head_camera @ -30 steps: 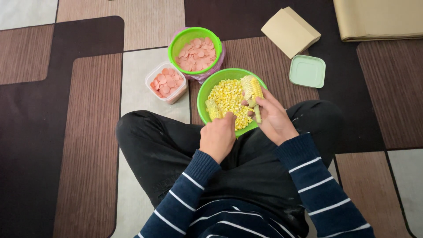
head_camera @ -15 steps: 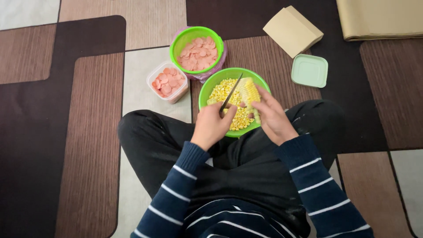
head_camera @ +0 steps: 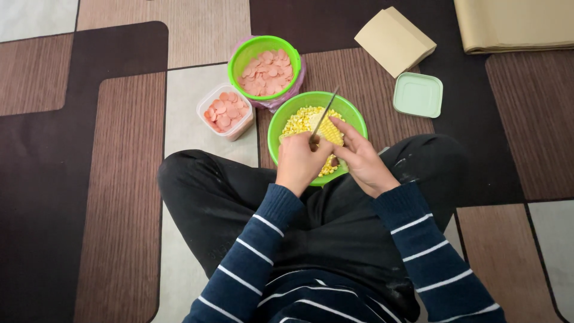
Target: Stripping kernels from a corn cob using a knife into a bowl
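Head view, looking straight down; the person sits cross-legged on a patterned floor.

Left hand (head_camera: 302, 162): I log its grip as closed around the handle of a knife (head_camera: 323, 116). The blade runs up and to the right from the fist, out over the corn.

Right hand (head_camera: 360, 161): grip closed on a corn cob (head_camera: 327, 128), fingers laid along the cob's right side. The cob sits just between the two hands, tilted, with the knife blade against its upper face.

Both hands work over a green bowl (head_camera: 353, 113) resting against the person's legs. Loose yellow corn kernels (head_camera: 297, 121) fill the bowl, directly beyond the left grip.

Beyond the bowl, up and left of the left hand: a second green bowl (head_camera: 254, 48) holding pink round slices, touching or nearly touching the first bowl's rim; I cannot tell which. Just left of it, a clear square container (head_camera: 226, 111) with the same pink slices.

Up and right of the right hand, well apart: a pale green square lid (head_camera: 418, 94) flat on the floor, and beyond it a tan folded paper bag (head_camera: 394, 40).
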